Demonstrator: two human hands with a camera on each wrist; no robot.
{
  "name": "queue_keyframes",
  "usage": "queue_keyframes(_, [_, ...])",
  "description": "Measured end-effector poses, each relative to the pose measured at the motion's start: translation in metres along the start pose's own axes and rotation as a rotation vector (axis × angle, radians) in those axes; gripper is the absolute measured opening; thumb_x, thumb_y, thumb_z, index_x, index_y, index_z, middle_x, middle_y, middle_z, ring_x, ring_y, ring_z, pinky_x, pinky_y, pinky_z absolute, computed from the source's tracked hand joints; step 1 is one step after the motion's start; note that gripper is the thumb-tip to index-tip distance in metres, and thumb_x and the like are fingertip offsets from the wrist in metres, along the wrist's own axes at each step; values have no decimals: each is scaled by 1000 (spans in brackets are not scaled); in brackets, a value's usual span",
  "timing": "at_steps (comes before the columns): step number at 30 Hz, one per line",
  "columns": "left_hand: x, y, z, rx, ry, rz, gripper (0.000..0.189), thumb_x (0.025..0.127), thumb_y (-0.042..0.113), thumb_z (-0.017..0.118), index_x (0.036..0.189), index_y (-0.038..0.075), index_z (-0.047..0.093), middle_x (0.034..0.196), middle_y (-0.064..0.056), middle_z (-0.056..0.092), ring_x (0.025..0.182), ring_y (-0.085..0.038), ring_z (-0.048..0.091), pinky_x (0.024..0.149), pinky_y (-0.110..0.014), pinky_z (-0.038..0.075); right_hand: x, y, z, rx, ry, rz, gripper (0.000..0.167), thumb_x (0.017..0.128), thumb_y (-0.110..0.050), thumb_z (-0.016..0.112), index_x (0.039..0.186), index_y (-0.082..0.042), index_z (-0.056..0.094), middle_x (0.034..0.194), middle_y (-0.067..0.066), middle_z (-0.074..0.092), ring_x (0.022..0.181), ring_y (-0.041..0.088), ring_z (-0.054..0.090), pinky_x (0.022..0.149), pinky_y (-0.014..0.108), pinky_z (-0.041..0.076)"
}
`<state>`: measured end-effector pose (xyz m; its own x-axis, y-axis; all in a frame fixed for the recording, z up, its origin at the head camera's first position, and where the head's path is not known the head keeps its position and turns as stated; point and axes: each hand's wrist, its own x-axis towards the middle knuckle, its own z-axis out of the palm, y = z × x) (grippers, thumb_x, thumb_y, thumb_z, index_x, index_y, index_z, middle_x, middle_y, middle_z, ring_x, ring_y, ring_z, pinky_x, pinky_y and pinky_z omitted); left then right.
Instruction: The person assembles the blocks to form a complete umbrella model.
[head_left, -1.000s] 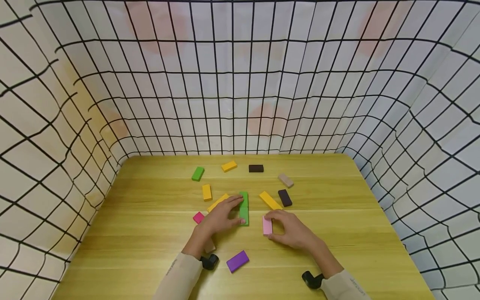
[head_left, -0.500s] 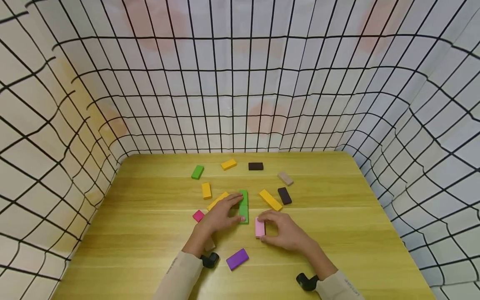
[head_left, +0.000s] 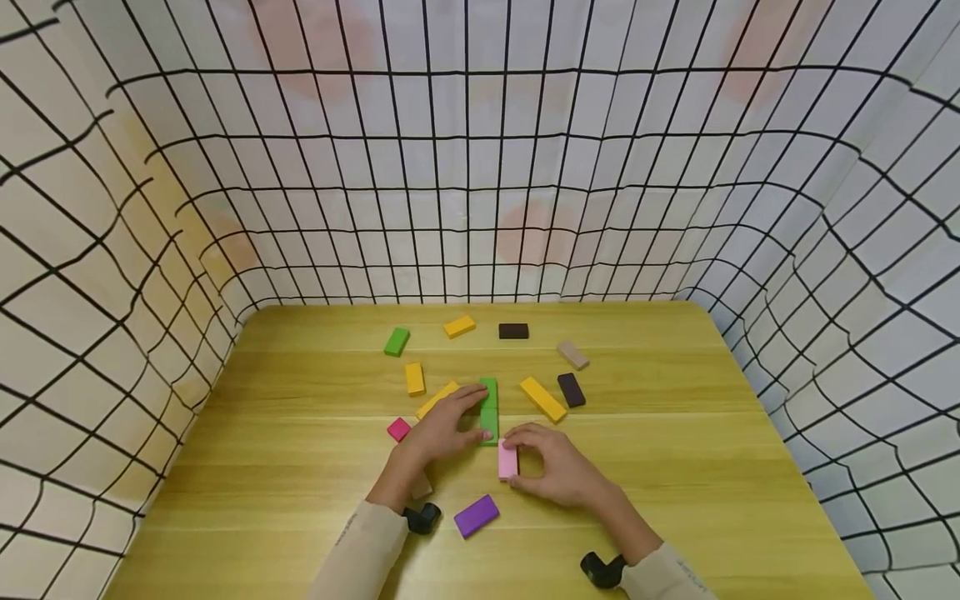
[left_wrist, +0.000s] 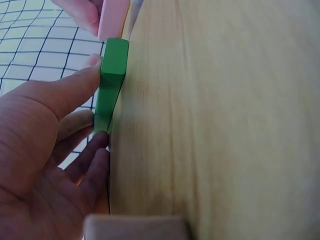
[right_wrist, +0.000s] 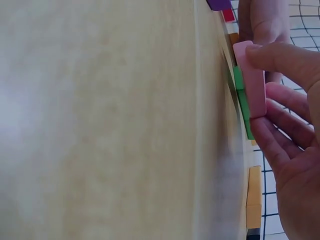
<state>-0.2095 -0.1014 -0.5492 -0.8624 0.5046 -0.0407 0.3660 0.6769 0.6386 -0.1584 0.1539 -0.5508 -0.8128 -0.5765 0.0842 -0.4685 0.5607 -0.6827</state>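
In the head view, two green blocks (head_left: pixel 489 427) lie end to end in a line on the wooden table. My left hand (head_left: pixel 444 429) rests on them, thumb on the nearer block and a fingertip by the far one. The left wrist view shows the thumb against the near green block (left_wrist: pixel 114 59). My right hand (head_left: pixel 558 468) pinches a pink block (head_left: pixel 507 461) lengthwise, thumb at its near end and fingers at its far end. That block is close to the near right corner of the green line. In the right wrist view, the pink block (right_wrist: pixel 254 85) overlaps the green ones.
A purple block (head_left: pixel 476 516) lies nearer me, and a beige block (head_left: pixel 422 486) is partly under my left wrist. A red block (head_left: pixel 399 429) sits left. Orange (head_left: pixel 543 399), black (head_left: pixel 572 389) and other blocks lie farther back. Black wire mesh (head_left: pixel 465 187) encloses the table (head_left: pixel 712 467).
My right hand has moved left with the pink block, from a gap right of the green blocks to close by their near end. The left hand has stayed on the green blocks.
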Motion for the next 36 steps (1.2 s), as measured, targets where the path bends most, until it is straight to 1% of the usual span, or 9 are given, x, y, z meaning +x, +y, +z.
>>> queue_keyframes(3, [0, 0, 0, 3, 2, 1, 73, 96, 39, 73, 158, 15, 43, 167, -2, 36, 153, -29, 36, 123, -49, 34, -1, -1, 2, 12, 8, -5, 46, 84, -33, 87, 125, -22, 70, 133, -10, 65, 132, 14, 58, 112, 42, 49])
queue_keyframes(10, [0, -1, 1, 5, 9, -2, 74, 96, 39, 73, 158, 15, 43, 167, -1, 36, 153, -29, 37, 123, -49, 34, 1, -2, 10, 19, 3, -64, 46, 86, -38, 85, 126, -24, 68, 135, -12, 64, 130, 13, 59, 110, 42, 50])
queue_keyframes(15, [0, -1, 2, -9, 7, 3, 72, 96, 38, 73, 158, 15, 43, 167, -1, 36, 154, -28, 35, 124, -48, 34, 3, -2, 16, 44, -13, -29, 46, 87, -38, 84, 127, -23, 69, 138, -9, 63, 132, 15, 58, 112, 44, 48])
queue_keyframes(19, [0, 0, 2, -11, 7, 5, 71, 97, 39, 72, 158, 16, 43, 166, 0, 37, 154, -28, 35, 123, -48, 34, 5, -1, 20, 62, -7, -9, 46, 86, -36, 85, 127, -22, 70, 139, -9, 62, 133, 16, 57, 113, 44, 47])
queue_keyframes(25, [0, 0, 1, -13, 16, 11, 71, 97, 38, 72, 158, 15, 44, 166, -1, 37, 153, -29, 36, 123, -49, 35, 7, 1, 22, 90, 16, -17, 42, 85, -35, 86, 122, -20, 73, 134, -9, 60, 128, 14, 57, 111, 41, 49])
queue_keyframes(30, [0, 0, 1, -13, 25, 18, 71, 97, 37, 73, 157, 14, 44, 166, -1, 38, 153, -30, 37, 123, -49, 35, 6, 2, 21, 70, 43, -12, 40, 84, -38, 87, 119, -22, 75, 130, -11, 58, 124, 11, 56, 108, 40, 51])
queue_keyframes(36, [0, -1, 2, -9, 24, 15, 72, 96, 37, 73, 157, 14, 44, 166, -2, 37, 153, -30, 37, 123, -49, 34, 5, 2, 20, 61, 22, 4, 35, 86, -40, 84, 117, -26, 75, 125, -15, 60, 119, 9, 58, 105, 38, 52])
